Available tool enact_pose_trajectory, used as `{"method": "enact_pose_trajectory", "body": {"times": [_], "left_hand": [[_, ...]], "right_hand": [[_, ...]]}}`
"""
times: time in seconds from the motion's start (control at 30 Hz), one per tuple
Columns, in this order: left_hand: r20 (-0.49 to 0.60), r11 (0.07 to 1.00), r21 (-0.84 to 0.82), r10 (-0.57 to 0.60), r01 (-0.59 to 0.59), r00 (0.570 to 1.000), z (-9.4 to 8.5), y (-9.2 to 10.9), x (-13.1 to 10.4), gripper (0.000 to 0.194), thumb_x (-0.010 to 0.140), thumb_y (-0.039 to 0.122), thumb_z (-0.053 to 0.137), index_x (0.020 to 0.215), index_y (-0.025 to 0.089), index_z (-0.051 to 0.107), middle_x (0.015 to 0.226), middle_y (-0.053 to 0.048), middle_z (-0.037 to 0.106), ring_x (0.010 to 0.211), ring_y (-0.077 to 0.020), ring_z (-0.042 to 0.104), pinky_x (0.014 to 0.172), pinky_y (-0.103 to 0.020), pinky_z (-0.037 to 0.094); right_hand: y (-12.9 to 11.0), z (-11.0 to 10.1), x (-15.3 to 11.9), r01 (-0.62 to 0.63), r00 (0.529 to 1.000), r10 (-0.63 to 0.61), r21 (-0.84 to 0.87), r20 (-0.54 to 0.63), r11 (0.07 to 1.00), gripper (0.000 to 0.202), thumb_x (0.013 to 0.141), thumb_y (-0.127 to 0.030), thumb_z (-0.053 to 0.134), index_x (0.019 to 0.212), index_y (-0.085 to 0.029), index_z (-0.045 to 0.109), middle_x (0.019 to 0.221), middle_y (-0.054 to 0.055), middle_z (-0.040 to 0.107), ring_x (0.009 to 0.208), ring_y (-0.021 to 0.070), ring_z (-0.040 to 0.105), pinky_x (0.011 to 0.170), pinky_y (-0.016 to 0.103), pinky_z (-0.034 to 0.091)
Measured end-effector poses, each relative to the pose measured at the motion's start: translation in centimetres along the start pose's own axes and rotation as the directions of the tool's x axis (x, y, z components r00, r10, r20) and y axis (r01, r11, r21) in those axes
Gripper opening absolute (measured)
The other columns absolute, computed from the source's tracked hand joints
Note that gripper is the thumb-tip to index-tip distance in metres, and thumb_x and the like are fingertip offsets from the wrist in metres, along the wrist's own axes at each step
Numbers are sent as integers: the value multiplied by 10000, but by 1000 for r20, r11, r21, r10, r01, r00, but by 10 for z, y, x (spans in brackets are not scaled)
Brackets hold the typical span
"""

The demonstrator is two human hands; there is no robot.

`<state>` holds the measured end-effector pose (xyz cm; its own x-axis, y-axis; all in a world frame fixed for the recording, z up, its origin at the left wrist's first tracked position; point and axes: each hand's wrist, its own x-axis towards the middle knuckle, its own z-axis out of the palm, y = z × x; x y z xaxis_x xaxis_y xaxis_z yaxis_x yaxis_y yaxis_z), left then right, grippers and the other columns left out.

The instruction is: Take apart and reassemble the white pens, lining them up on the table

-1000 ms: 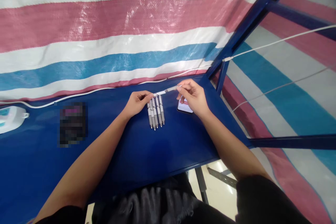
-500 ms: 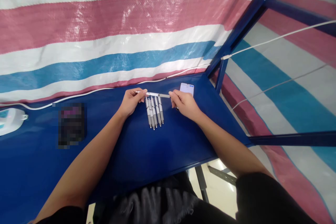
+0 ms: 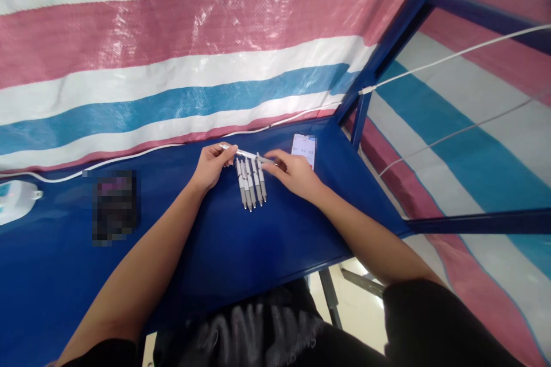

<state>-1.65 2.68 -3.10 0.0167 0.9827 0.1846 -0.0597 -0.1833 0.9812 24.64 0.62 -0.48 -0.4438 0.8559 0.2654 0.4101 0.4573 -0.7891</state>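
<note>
A white and grey pen [image 3: 248, 153] is held up at a slant above the blue table. My left hand [image 3: 212, 166] pinches its upper left end between thumb and fingers. Around the grey end on the right, the thumb and fingers of my right hand [image 3: 295, 172] are closed. Just below the held pen, several similar pens [image 3: 251, 186] lie side by side on the table, tips toward me. Their top ends are partly hidden by the held pen.
A lit phone [image 3: 303, 146] lies behind my right hand. On the blue table [image 3: 258, 252], a blurred dark object [image 3: 115, 206] and a white device [image 3: 17, 200] are at the left. A white cable [image 3: 163, 148] runs along the back edge by the striped sheet.
The held pen has tilted, its right end now lower. My right hand has moved slightly left along it, and more of the phone shows. The view has shifted slightly.
</note>
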Motion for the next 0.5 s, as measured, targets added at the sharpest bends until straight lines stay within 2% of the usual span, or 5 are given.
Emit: {"method": "enact_pose_trajectory", "body": {"times": [0.07,0.13,0.2,0.37,0.5], "left_hand": [[-12,1000,0,-1,1,1000,1,0,0,515,799,627,947,657,193,708,577,6,560,551,-104,428,565,-282,326],[-12,1000,5,-3,3,1000,2,1,0,521,793,631,950,652,192,707,580,3,566,554,-106,435,564,-281,333],[-6,1000,15,-9,9,1000,3,2,0,534,775,651,954,653,191,711,581,-1,573,554,-111,442,560,-283,338],[-12,999,33,-17,17,1000,4,4,0,570,758,692,946,639,192,700,575,-6,580,547,-113,445,553,-283,344],[1,999,26,-23,23,1000,3,4,0,575,765,679,945,617,191,679,571,-5,574,545,-110,453,550,-283,347]], "right_hand": [[3,1,1,23,999,-23,8,-23,1000,394,1060,-598,675,1155,-216,663,865,13,734,688,172,643,687,304,468],[4,2,1,25,1000,-25,-26,-8,999,350,1110,-555,601,1037,-220,666,845,20,736,701,178,654,701,310,473],[4,3,0,17,1000,-16,-84,2,996,426,1165,-519,488,924,-220,674,814,36,741,737,197,680,742,331,486],[-3,3,-3,66,995,-76,-151,-58,986,303,1099,-495,658,1178,-209,719,1004,82,796,870,234,704,827,362,527],[-7,1,-4,16,1000,-16,-149,4,989,395,1184,-436,465,934,-221,684,823,44,748,767,210,677,803,358,498]]}}
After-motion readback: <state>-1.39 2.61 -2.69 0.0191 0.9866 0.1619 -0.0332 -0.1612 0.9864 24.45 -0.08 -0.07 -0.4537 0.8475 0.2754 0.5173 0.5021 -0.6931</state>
